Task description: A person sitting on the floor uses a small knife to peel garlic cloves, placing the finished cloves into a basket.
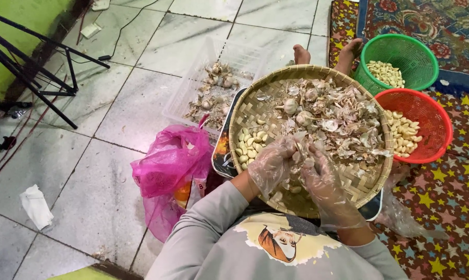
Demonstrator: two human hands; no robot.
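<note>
Head view: tiled floor (115, 114), patterned rug (452, 192); both hands' fingers (296, 155) clamped on garlic (303, 158).

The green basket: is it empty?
No. The green basket holds a small heap of peeled garlic cloves on its bottom, next to the red basket.

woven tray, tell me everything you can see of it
The woven tray is round and shallow, made of tan plaited strips with a thicker bound rim. It lies flat on a dark tray on the floor, against the red basket. Peeled cloves sit at its left; papery skins and whole bulbs fill the middle. The left hand and right hand, in clear gloves, work over its near side.
</note>
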